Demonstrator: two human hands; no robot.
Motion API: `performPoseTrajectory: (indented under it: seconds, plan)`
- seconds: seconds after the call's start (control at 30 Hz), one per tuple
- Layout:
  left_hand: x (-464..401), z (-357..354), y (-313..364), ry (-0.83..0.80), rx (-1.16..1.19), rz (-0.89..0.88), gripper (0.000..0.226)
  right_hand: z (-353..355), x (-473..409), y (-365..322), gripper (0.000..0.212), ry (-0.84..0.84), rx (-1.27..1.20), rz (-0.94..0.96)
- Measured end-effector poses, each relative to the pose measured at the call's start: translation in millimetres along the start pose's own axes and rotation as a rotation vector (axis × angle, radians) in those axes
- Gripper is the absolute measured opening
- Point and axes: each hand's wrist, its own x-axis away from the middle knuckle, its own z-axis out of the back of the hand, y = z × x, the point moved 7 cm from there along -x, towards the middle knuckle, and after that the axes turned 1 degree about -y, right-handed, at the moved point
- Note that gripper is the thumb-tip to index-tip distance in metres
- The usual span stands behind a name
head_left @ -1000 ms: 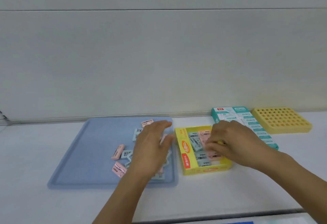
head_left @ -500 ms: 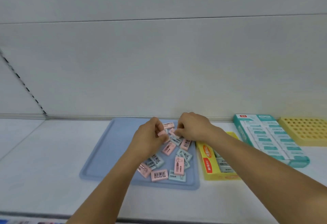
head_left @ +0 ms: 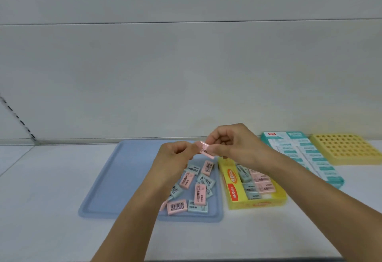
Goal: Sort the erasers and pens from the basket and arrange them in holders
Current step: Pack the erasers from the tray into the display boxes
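Pink erasers (head_left: 204, 149) are held in the air above the far right part of a blue tray (head_left: 124, 179). My left hand (head_left: 175, 158) pinches them from the left and my right hand (head_left: 231, 141) pinches them from the right. Several pink and pale blue erasers (head_left: 199, 193) lie loose on the tray below my hands. To the tray's right sits a yellow eraser box (head_left: 233, 197) holding rows of pale blue and pink erasers.
A teal and white box (head_left: 301, 154) lies to the right of the yellow box. A yellow holder with a grid of holes (head_left: 347, 148) stands at the far right. The white tabletop (head_left: 41, 189) meets a wall behind.
My right hand left the yellow box and met my left hand over the tray. Both hands have lifted the pink erasers off the tray. The view shifted left.
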Motion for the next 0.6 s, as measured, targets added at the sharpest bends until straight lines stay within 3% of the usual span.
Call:
performPoseTrajectory:
  seconds: [0.07,0.17,0.27,0.33,0.47,0.6]
  plan:
    - [3,-14,14,0.013,-0.080,-0.077,0.032,16,18,-4,0.013,0.056,0.065,0.019]
    - [6,-39,26,0.040,-0.053,-0.151,0.033,36,40,-11,0.016,0.156,0.504,0.095]
    - [13,-66,28,-0.062,-0.001,-0.186,0.025,49,58,-20,0.016,0.216,0.850,0.203]
    - [15,-79,22,-0.136,-0.152,-0.202,0.018,60,64,-6,0.021,0.107,0.930,0.130]
    - [19,-89,6,-0.143,-0.752,-0.191,0.032,66,74,40,0.021,-0.287,0.894,-0.155]
    - [21,-93,1,-0.168,-0.810,-0.179,0.034,54,70,55,0.023,-0.409,0.960,-0.169]
